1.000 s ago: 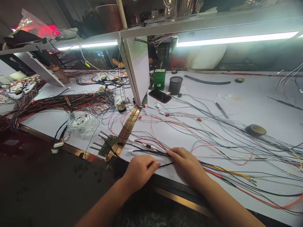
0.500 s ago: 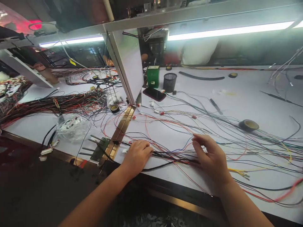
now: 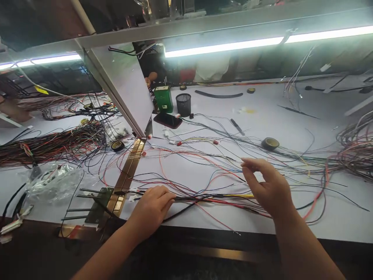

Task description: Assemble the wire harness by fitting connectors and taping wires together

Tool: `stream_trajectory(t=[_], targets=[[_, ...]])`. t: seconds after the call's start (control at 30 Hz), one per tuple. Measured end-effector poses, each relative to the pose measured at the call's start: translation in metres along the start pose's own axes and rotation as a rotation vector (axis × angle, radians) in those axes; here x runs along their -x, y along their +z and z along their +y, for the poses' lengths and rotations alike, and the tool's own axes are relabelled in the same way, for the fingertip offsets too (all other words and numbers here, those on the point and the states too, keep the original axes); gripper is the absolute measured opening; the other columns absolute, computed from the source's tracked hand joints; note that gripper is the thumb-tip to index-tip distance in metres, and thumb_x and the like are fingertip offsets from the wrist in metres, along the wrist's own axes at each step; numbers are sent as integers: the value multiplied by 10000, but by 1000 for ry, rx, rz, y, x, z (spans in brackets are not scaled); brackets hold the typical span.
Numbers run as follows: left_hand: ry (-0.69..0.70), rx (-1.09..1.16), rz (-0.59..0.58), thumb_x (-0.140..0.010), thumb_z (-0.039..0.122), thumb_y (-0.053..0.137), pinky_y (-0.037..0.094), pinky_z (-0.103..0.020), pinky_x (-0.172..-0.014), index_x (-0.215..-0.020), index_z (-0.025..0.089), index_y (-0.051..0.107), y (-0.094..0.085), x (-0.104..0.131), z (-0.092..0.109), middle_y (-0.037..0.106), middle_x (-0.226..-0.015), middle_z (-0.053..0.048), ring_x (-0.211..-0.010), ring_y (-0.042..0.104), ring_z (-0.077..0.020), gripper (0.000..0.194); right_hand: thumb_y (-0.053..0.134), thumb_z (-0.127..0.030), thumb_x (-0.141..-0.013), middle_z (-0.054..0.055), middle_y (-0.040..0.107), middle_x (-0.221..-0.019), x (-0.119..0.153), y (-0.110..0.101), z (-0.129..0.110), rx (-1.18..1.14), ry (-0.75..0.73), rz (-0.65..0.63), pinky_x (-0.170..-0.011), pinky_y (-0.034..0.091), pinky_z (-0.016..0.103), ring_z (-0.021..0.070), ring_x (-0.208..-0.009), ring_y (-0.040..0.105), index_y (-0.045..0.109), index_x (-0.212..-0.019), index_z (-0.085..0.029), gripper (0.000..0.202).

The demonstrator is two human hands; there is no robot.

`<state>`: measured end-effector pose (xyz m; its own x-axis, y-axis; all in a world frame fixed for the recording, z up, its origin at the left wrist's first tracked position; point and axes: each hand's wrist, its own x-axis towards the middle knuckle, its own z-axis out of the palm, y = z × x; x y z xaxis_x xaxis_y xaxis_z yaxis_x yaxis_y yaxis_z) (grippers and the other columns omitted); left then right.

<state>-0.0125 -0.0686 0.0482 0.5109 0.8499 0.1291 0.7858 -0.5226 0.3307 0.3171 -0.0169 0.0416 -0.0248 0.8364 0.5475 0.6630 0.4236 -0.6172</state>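
Observation:
My left hand (image 3: 155, 202) is closed over a bundle of black, red and yellow wires (image 3: 201, 197) lying along the front of the white table. White connectors (image 3: 132, 197) sit at the bundle's left end, just beyond that hand. Over the bundle's right part is my right hand (image 3: 268, 186), thumb and forefinger brought together in a pinch. Whatever is between those fingertips is too small to make out. Loose thin wires, red and blue among them, run below and behind this hand.
A green box (image 3: 163, 100), a mesh cup (image 3: 183, 105) and a phone (image 3: 168, 120) stand by the divider (image 3: 122, 85). Black tape (image 3: 270, 143) lies behind my right hand. A pronged green fixture (image 3: 99, 206) is at left. More wires (image 3: 358, 144) pile up at far right.
The view has swung right, so the bench appears further left. My right hand has shifted right along the bundle, away from my left hand, which still grips it. Yellow wires now show between them.

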Motion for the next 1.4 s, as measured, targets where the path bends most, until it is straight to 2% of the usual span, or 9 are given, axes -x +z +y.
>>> stream_trajectory(t=[0.2, 0.4, 0.67, 0.9, 1.0, 1.07, 1.17, 1.23, 1.4], targets=[[22, 27, -14, -936, 211, 429, 469, -333, -868, -960, 204, 599, 6, 2, 1, 650, -1015, -44, -963, 586, -187, 172, 457, -241, -925, 63, 668, -976, 22, -44, 47, 232, -38, -322, -797, 505, 355, 209, -915, 624, 611, -1043, -217, 195], [100, 14, 65, -929, 200, 447, 503, -280, -790, -924, 223, 621, 21, 10, -7, 656, -979, -43, -905, 610, -170, 175, 421, -231, -924, 70, 668, -1024, 38, -60, 76, 372, -60, -399, -747, 517, 320, 195, -893, 635, 613, -1056, -217, 233], [158, -116, 139, -903, 176, 488, 508, -281, -753, -1044, 251, 635, 33, 21, -19, 646, -948, -53, -860, 602, -175, 218, 502, -89, -713, 78, 639, -1094, -6, -35, 64, 482, -113, -733, -723, 447, 284, 216, -958, 582, 600, -1157, -232, 477], [123, -110, 173, -904, 181, 497, 501, -294, -741, -992, 231, 626, 39, 17, -21, 670, -902, -38, -830, 615, -171, 164, 493, -98, -759, 30, 611, -836, -7, -63, 62, 603, -86, -963, -538, 292, 248, 158, -688, 563, 650, -824, -239, 221], [119, -129, 189, -909, 181, 486, 500, -308, -773, -989, 224, 614, 37, 14, -17, 681, -917, -39, -854, 630, -174, 156, 523, -131, -734, 26, 596, -788, 3, -75, 71, 692, -21, -937, -475, 245, 247, 154, -593, 537, 639, -691, -236, 163], [152, -145, 238, -906, 161, 478, 495, -326, -819, -989, 221, 605, 35, 12, -16, 690, -973, -44, -916, 636, -185, 162, 516, -120, -736, 43, 620, -868, 8, -77, 72, 724, -57, -858, -488, 319, 255, 167, -626, 568, 636, -671, -228, 175], [187, -155, 293, -903, 139, 467, 486, -340, -856, -981, 218, 598, 35, 10, -14, 691, -1041, -47, -968, 637, -190, 171, 470, -104, -797, 108, 582, -1196, 14, -71, 62, 680, -213, -595, -699, 477, 364, 246, -912, 614, 677, -919, -233, 272], [173, -152, 289, -900, 121, 466, 482, -348, -858, -975, 214, 597, 36, 11, -13, 693, -1024, -44, -949, 639, -187, 178, 453, -134, -849, 146, 519, -1299, 16, -62, 50, 611, -292, -439, -828, 477, 430, 280, -1069, 562, 643, -1070, -208, 300], [150, -134, 267, -873, 77, 486, 475, -340, -815, -994, 220, 593, 38, 16, -12, 693, -922, -26, -865, 633, -174, 216, 440, -41, -812, 89, 649, -1033, 16, -34, 24, 453, -316, -614, -689, 498, 322, 197, -841, 610, 607, -1118, -203, 384]])
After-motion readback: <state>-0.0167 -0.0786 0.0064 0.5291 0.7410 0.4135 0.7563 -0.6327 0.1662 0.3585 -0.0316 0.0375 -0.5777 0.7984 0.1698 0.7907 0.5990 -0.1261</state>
